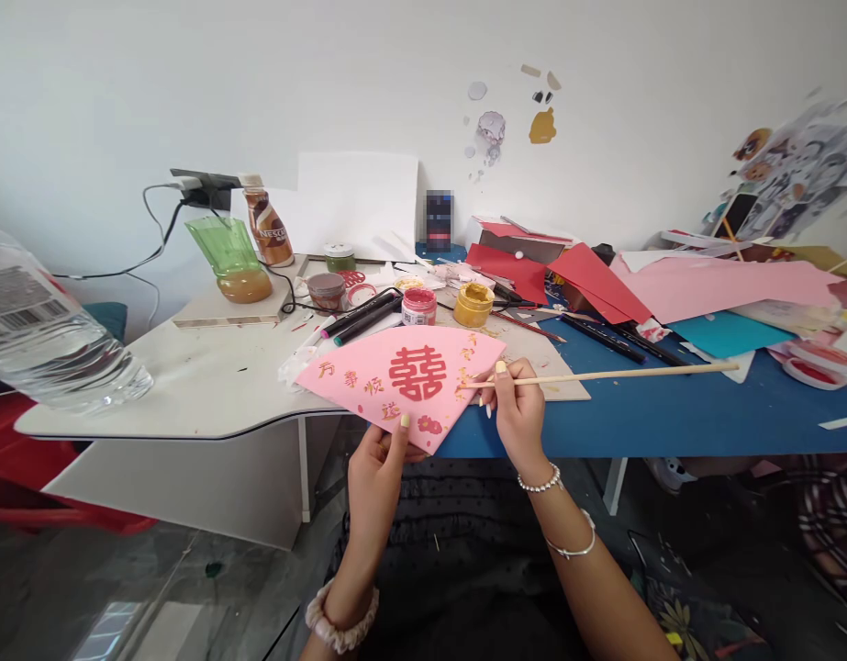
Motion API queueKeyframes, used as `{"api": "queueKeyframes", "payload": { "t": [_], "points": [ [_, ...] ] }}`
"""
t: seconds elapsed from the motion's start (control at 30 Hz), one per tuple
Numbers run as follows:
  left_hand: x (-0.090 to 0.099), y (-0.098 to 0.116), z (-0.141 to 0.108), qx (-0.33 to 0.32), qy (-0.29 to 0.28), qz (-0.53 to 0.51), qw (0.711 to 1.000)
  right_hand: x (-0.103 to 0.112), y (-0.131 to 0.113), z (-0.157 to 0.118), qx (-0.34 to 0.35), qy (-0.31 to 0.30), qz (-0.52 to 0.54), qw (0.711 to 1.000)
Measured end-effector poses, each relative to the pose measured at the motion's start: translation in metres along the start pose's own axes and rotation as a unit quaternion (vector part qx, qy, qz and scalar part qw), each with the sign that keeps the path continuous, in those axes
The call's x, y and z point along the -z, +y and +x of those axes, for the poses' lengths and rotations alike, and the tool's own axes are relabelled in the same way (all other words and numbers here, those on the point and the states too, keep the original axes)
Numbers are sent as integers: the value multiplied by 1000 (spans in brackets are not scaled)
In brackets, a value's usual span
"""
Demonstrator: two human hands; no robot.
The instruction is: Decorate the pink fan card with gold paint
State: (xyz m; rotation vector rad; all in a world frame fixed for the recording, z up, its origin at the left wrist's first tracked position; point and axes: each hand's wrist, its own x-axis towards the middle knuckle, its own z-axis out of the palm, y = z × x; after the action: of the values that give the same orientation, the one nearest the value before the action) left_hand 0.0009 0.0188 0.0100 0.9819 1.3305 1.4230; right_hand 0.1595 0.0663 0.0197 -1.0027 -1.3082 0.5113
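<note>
- Pink fan-shaped card (354, 358): at the near table edge, in front of the open red paint jar (418, 308) and yellow paint jar (473, 305). Lower point is out past the edge, in the left hand. Can't tell if the far side rests on the board (567, 386).
- Left hand (376, 473): pinching the card at its lower edge, thumb on the painted face, fingers behind.
- Right hand (518, 408): closed pen-style on a thin wooden stick (622, 374), tip at the gold marks by the card's right edge. Can't tell if it's a brush; the tip is too small to read.
- Card handling, my read: very light, thin, semi-stiff. Lies nearly flat on one pinch, but should flex or crease if squeezed hard or pushed far from the grip.
- Gold marks may be wet: smear risk. Red double-happiness character in the middle: keep off it too.
- Best hold: bare pink margin at the lower edge, clear of the flower and gold marks. The thumb is right up by one gold character, so a bit lower is safer.
- Stick: light, rigid, long tail sticking out right over the blue table (533, 442). Grip near the tip for control; mind the tail's swing near the loose markers (602, 338).
</note>
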Motion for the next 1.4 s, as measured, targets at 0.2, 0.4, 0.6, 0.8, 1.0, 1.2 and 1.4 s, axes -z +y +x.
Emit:
{"api": "queueKeyframes", "payload": {
  "t": [0.2, 0.4, 0.6, 0.8, 1.0, 1.2, 1.4],
  "points": [
    [0, 1, -2, -1, 1, 7, 1000, 0, 0, 0, -4, -5, 18, 1000],
    [0, -2, 0, -3, -2, -4, 1000, 0, 1, 0, 3, -2, -6, 1000],
    [0, -1, 0, -1, -3, -5, 1000, 0, 1, 0, 2, -9, 1, 1000],
    [0, -1, 1, -3, -6, -6, 1000, 0, 1, 0, 10, 0, -4, 1000],
    [0, -3, 1, -1, -8, -13, 1000, 0, 0, 0, 4, -8, -10, 1000],
    [0, -2, 0, -4, -6, -9, 1000, 0, 0, -1, 0, -10, -10, 1000],
    [0, -3, 0, -3, -4, -10, 1000, 1, 2, -1, 10, 1, -13, 1000]
  ]
}}
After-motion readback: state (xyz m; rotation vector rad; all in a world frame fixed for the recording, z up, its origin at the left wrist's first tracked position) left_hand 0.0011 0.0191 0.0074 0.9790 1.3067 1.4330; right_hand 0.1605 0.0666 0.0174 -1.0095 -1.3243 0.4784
